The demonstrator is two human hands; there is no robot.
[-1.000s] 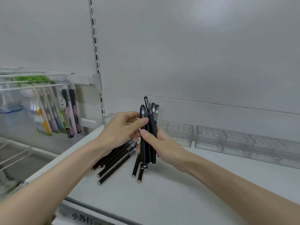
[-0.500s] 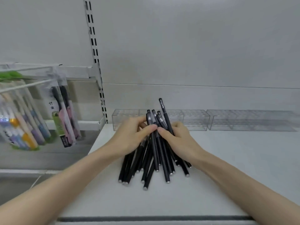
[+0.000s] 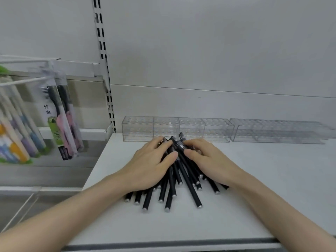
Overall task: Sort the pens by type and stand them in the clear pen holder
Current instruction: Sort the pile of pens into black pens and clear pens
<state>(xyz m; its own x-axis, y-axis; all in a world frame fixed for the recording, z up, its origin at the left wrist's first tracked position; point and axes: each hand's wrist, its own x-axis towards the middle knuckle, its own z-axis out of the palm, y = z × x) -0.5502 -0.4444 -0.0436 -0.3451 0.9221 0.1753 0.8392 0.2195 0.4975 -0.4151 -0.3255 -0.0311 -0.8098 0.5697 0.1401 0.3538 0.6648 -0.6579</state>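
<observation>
A heap of black pens (image 3: 187, 182) lies on the white shelf (image 3: 254, 188). It is fanned out, with the round silver ends toward the person and the other ends gathered at the far side. The left hand (image 3: 151, 166) and the right hand (image 3: 209, 160) both rest on top of the heap, one on each side, with fingers nearly straight and pressing down. Neither grip is closed around a pen, though the fingertips are partly hidden among the pens, so a light pinch there cannot be excluded. Just behind the hands stands the clear pen holder (image 3: 138, 128), a block with rows of small holes, and no pen stands in it. A second holder (image 3: 272, 131) lies further to the right. Toothbrush packs (image 3: 60, 120) hang at the left, apart from the work.

The pens look light, stiff and smooth, so I expect them to roll and slide over each other once the pressure is gone. In my judgement it is best to take one pen at the middle of the barrel, between thumb and two fingers, and then turn it upright over a hole. From here I cannot tell the types apart.
</observation>
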